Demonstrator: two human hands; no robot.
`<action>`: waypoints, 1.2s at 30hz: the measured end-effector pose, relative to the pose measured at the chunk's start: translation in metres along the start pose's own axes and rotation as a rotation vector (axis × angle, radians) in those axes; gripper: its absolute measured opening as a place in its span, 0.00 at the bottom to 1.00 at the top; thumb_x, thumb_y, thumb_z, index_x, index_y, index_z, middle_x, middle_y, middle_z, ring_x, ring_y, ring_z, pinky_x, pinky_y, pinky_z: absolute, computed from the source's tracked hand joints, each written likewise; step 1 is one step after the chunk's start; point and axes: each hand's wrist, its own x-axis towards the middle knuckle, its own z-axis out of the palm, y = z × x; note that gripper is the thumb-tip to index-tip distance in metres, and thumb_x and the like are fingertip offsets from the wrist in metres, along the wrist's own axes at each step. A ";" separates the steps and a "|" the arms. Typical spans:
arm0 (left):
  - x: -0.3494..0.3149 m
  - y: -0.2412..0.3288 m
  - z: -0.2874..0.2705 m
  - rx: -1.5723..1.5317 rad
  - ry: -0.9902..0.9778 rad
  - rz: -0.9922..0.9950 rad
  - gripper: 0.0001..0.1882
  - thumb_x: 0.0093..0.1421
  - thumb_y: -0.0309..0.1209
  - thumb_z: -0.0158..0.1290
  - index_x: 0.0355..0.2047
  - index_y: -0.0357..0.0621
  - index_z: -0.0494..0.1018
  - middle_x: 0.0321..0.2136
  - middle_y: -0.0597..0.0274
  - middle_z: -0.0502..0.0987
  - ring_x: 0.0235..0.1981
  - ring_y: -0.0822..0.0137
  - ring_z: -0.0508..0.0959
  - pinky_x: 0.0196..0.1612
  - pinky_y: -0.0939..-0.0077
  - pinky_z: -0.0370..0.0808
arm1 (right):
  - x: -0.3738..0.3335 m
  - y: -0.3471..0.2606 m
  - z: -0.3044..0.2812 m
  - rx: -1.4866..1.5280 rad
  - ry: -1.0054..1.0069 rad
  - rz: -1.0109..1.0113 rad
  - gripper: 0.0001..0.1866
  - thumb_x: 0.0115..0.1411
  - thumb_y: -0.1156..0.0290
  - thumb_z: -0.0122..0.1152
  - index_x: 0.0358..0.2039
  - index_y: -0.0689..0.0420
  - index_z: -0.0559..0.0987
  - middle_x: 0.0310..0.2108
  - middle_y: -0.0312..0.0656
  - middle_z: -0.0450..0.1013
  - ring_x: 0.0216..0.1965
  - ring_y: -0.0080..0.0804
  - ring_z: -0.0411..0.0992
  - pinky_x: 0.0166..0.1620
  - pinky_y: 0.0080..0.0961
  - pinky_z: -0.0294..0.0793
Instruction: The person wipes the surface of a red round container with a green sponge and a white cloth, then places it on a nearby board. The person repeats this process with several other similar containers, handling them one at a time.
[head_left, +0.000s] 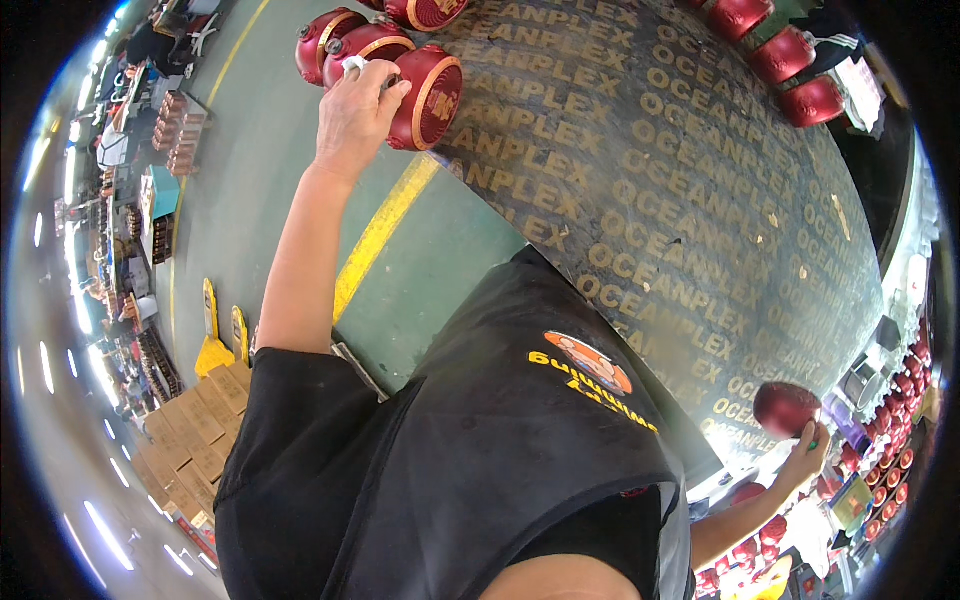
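My left hand reaches to the far left edge of the table, beside a group of red jars. Its fingers are closed on a small white cloth-like wad, mostly covered by the hand. Right against the fingers sits a glossy red jar with a copper-coloured band and a gold emblem on its round face. At the lower right, my right hand grips a dark red rounded pot near the table's near right corner. A bit of green shows at those fingers.
The dark table mat is printed with repeated gold lettering and has small scraps on it. More red jars line the far right edge. Beyond the right edge are many red pots. Cardboard boxes and a yellow pallet jack stand to the left.
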 end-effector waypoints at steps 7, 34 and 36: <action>0.010 -0.024 0.005 0.004 -0.003 0.043 0.12 0.64 0.37 0.55 0.42 0.44 0.74 0.34 0.48 0.79 0.38 0.45 0.78 0.42 0.54 0.74 | 0.081 -0.252 -0.023 0.387 -0.018 -0.323 0.12 0.65 0.68 0.63 0.46 0.61 0.79 0.40 0.44 0.77 0.41 0.35 0.75 0.48 0.29 0.73; -0.004 -0.013 0.033 -0.294 0.187 -0.174 0.18 0.63 0.30 0.58 0.52 0.39 0.71 0.51 0.43 0.74 0.49 0.42 0.74 0.50 0.55 0.72 | 0.289 -0.773 0.172 0.436 -0.033 -0.957 0.14 0.54 0.65 0.68 0.32 0.65 0.80 0.31 0.62 0.77 0.38 0.58 0.78 0.42 0.46 0.76; -0.004 -0.016 0.036 -0.319 0.188 -0.173 0.18 0.63 0.30 0.58 0.51 0.39 0.71 0.51 0.42 0.74 0.48 0.41 0.74 0.49 0.54 0.72 | 0.290 -0.773 0.170 0.381 -0.030 -0.977 0.16 0.55 0.62 0.68 0.33 0.64 0.80 0.32 0.60 0.78 0.38 0.57 0.78 0.44 0.45 0.76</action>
